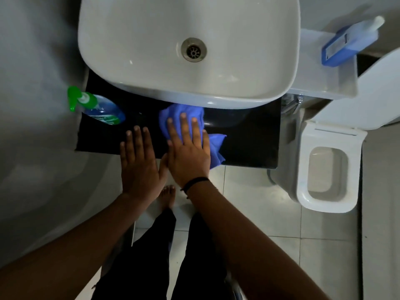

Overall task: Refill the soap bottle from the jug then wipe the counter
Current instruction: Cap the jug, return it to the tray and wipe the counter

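Observation:
A blue cloth [173, 114] lies on the black counter [249, 137] just in front of the white basin. My right hand [188, 152] presses flat on the cloth with straight fingers. Beside it, my left hand [139, 161] rests flat on the bare counter near its front edge, holding nothing. The soap bottle [101, 109], clear with blue liquid and a green pump, stands at the counter's left end. A blue jug [348, 43] with a white cap lies on the toilet cistern at the upper right.
The white basin [129, 61] overhangs the back of the counter. A toilet [326, 169] with its seat down stands to the right. Grey wall runs along the left. Tiled floor, my legs and a bare foot are below.

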